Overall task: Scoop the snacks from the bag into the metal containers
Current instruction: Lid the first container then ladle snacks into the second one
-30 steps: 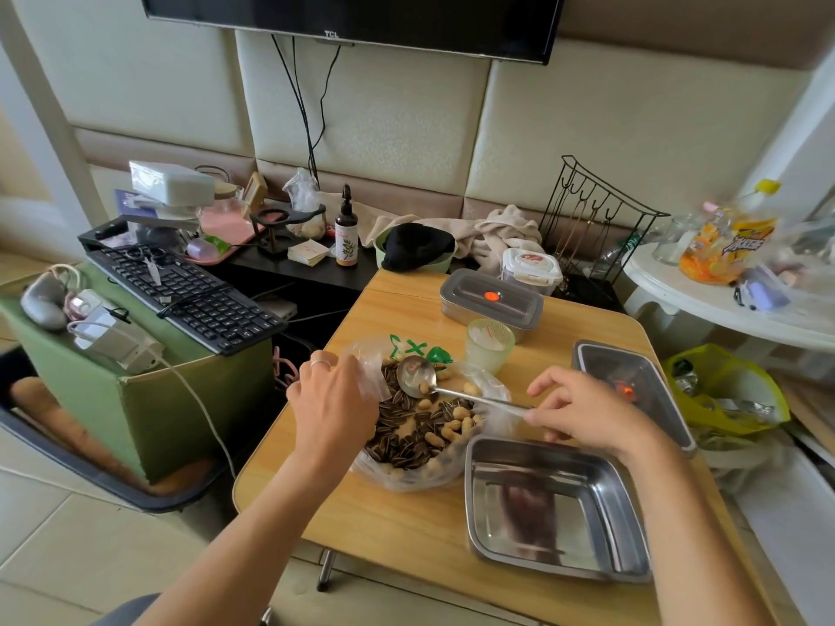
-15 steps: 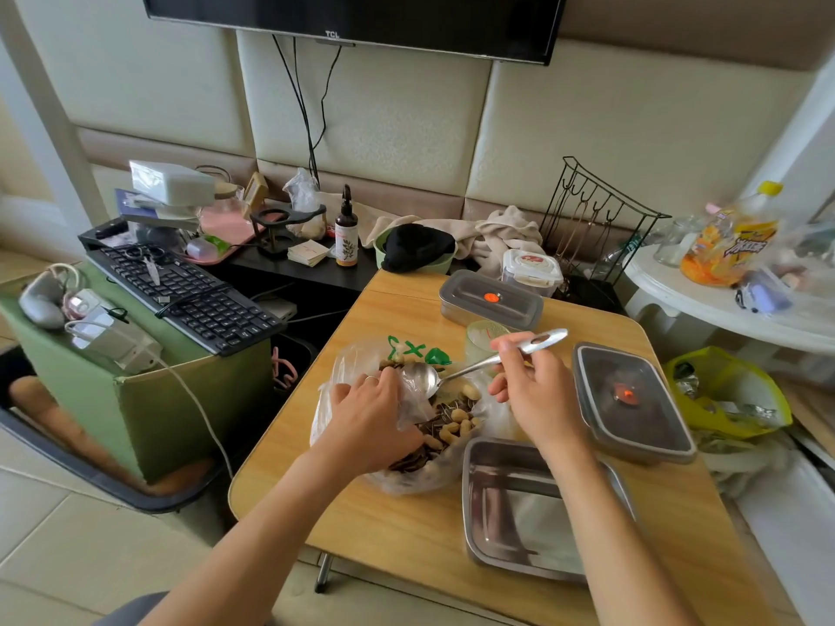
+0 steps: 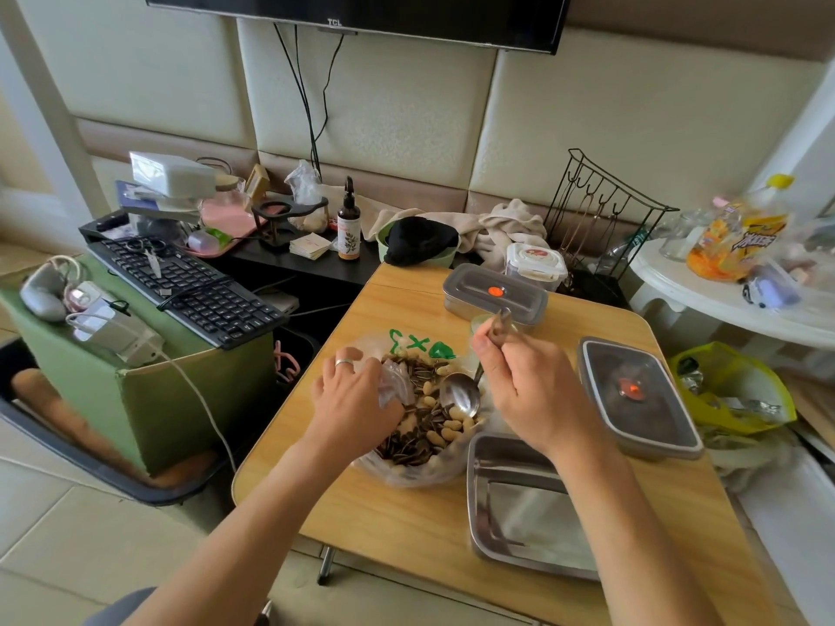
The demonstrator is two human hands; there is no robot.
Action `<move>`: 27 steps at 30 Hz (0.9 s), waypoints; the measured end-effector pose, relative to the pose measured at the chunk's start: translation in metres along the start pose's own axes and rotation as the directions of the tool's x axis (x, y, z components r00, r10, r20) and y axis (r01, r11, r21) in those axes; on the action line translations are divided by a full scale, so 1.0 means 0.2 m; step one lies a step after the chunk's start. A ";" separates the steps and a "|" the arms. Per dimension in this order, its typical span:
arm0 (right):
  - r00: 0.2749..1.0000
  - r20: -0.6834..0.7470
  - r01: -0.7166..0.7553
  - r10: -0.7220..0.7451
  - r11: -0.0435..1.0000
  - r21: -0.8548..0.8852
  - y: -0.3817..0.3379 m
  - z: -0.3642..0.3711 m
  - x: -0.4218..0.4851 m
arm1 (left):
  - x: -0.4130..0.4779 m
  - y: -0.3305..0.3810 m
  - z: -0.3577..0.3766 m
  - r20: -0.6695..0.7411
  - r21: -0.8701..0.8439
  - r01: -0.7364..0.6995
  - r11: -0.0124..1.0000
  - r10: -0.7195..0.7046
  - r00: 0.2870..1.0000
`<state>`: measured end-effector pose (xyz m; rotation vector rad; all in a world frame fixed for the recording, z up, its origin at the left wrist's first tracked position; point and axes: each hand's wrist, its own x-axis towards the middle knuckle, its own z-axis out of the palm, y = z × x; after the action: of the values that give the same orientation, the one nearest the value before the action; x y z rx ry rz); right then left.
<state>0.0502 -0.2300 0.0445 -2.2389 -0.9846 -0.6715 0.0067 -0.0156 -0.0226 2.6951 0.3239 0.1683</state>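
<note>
One container (image 3: 506, 503) half-hidden by right forearm (image 3: 628, 530) | spoon (image 3: 461, 396) handle blurred

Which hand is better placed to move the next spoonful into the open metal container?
Right. The right hand grips the spoon, its bowl in the snacks, and the open container lies on that side of the bag. The left hand holds the bag's edge.

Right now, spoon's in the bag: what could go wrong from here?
The left hand grips only one edge of the soft bag; digging with the spoon could slump it and spill snacks onto the table. On the way to the open metal container, the right hand may drop seeds off a heaped spoon.
</note>
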 end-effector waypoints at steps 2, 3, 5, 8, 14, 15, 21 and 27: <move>1.000 0.022 0.017 -0.017 1.000 0.001 -0.03 0.01 0.00 | 0.00 0.00 0.00 0.018 -0.022 0.002 1.000 -0.002 1.000; 1.000 0.024 0.015 -0.015 1.000 0.004 -0.05 0.01 0.00 | 0.00 0.00 0.01 0.017 -0.024 0.000 1.000 0.000 1.000; 1.000 0.005 0.000 0.000 1.000 0.007 -0.06 0.01 0.00 | -0.01 -0.01 0.00 0.016 -0.027 -0.004 1.000 0.004 1.000; 0.995 -0.041 -0.089 0.092 0.994 0.070 -0.05 0.02 -0.01 | -0.01 -0.01 -0.01 0.020 -0.033 -0.001 0.999 0.002 1.000; 0.729 0.033 -0.645 0.684 0.670 0.369 0.05 0.03 -0.06 | -0.01 -0.01 0.01 -0.084 0.060 -0.068 0.996 0.073 0.994; 0.684 0.039 -0.681 0.728 0.619 0.391 0.07 0.03 -0.06 | -0.01 0.00 0.01 -0.103 0.079 -0.095 0.992 0.103 0.989; 0.602 -0.047 -0.701 0.797 0.556 0.447 0.13 0.01 -0.05 | -0.01 0.03 0.01 -0.051 0.040 -0.204 0.978 0.206 0.977; 0.610 -0.148 -0.627 0.778 0.589 0.511 0.13 -0.01 -0.04 | 0.01 0.06 0.02 0.032 -0.096 -0.165 0.982 0.169 0.985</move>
<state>0.0657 -0.2504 0.0330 -1.7957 0.0392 -0.4069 0.0116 -0.0266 -0.0213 2.6283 0.0752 0.1738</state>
